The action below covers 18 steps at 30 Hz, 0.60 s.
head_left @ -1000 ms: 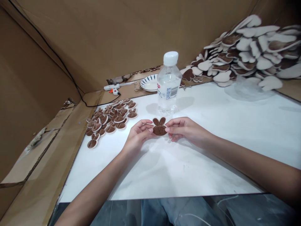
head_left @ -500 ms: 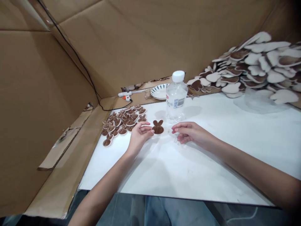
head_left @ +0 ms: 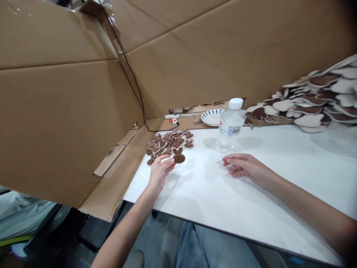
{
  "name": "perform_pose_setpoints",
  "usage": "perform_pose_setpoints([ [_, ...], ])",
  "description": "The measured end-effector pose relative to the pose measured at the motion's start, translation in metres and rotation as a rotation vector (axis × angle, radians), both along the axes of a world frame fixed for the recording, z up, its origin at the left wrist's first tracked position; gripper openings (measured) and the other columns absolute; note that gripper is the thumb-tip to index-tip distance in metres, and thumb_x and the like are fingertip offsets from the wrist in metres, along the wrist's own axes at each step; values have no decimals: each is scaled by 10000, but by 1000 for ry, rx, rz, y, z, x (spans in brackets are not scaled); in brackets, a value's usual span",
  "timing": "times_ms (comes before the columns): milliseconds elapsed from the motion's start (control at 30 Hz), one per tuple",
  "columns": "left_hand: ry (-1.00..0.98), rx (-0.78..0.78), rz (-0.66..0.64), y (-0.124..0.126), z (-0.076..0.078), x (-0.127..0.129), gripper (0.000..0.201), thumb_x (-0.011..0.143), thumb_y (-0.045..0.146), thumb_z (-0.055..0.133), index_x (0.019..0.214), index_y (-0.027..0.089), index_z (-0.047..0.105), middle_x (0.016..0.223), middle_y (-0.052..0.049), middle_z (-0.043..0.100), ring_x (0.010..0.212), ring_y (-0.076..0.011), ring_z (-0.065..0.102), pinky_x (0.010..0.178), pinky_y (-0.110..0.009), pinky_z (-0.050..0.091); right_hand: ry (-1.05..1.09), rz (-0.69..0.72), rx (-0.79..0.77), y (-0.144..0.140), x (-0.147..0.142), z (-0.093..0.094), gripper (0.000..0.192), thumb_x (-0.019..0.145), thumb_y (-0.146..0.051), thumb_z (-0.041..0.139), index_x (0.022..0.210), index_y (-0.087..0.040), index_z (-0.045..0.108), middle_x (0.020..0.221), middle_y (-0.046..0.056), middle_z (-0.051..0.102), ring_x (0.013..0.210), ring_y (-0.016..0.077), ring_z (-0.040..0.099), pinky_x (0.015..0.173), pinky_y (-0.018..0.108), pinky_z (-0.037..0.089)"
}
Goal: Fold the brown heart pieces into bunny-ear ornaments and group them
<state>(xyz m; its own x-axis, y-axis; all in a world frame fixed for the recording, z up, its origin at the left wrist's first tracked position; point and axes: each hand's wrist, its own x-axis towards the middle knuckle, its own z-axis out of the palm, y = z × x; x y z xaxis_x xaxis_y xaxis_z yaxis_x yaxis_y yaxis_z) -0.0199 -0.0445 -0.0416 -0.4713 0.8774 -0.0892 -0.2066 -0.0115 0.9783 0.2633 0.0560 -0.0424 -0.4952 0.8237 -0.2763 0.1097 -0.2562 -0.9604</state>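
A brown rabbit-shaped patch is pinched at its edge between the thumb and fingers of the left hand, near the far left corner of the table, beside a pile of similar patches. The right hand is held loosely curled, its fingers slightly parted, with a bottle stood just beyond it, towards the far edge.
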Motion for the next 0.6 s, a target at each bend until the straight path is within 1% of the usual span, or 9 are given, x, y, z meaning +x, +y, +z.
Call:
perform_pose_setpoints([
  [67,61,1,56,-6,-3,-10,447,596,295,805,941,139,567,753,-28,681,686,-124,665,739,-271,525,4,7,11,1,0,-2,229,770,-344,676,904,-158,675,974,108,655,651,131,614,585,237,565],
  [167,202,7,178,-12,-12,-27,415,609,317,786,903,128,562,678,-22,661,620,-129,641,677,-265,516,5,8,27,2,1,-2,260,740,-367,708,893,-159,690,965,121,663,656,149,620,583,261,574],
  [233,319,16,254,-16,-18,-38,357,648,337,748,876,126,573,699,-38,663,639,-141,637,664,-264,506,6,8,37,2,1,-2,261,729,-373,718,883,-162,696,956,124,665,658,156,624,577,263,574],
  [300,449,42,314,-23,-20,-45,282,710,330,685,893,135,598,836,-74,678,777,-169,650,733,-281,505,7,6,43,2,1,0,258,725,-374,723,873,-164,696,948,124,664,656,158,626,572,265,574],
  [400,616,90,344,-37,-18,-46,214,770,273,606,955,169,635,1071,-101,650,1034,-212,604,917,-338,462,-2,-2,53,-1,4,1,266,719,-377,723,877,-166,693,945,122,661,653,162,625,564,271,573],
  [467,739,122,283,-46,-14,-42,209,789,248,583,978,190,654,1169,-101,627,1156,-231,547,1033,-378,386,-27,2,83,-4,9,1,271,722,-376,712,893,-166,690,959,124,658,671,174,629,565,279,570],
  [533,964,132,142,-53,-14,-37,263,826,250,546,1063,204,649,1272,-97,585,1255,-235,478,1109,-399,302,-73,-1,139,-7,21,3,271,735,-388,693,897,-172,692,975,130,654,700,189,633,575,289,563],
  [600,1220,68,-1,-55,-17,-34,358,876,277,484,1213,207,582,1378,-102,505,1326,-244,405,1136,-441,248,-141,-16,207,-10,41,8,259,756,-419,670,883,-196,704,1005,147,652,740,200,636,606,293,551],
])
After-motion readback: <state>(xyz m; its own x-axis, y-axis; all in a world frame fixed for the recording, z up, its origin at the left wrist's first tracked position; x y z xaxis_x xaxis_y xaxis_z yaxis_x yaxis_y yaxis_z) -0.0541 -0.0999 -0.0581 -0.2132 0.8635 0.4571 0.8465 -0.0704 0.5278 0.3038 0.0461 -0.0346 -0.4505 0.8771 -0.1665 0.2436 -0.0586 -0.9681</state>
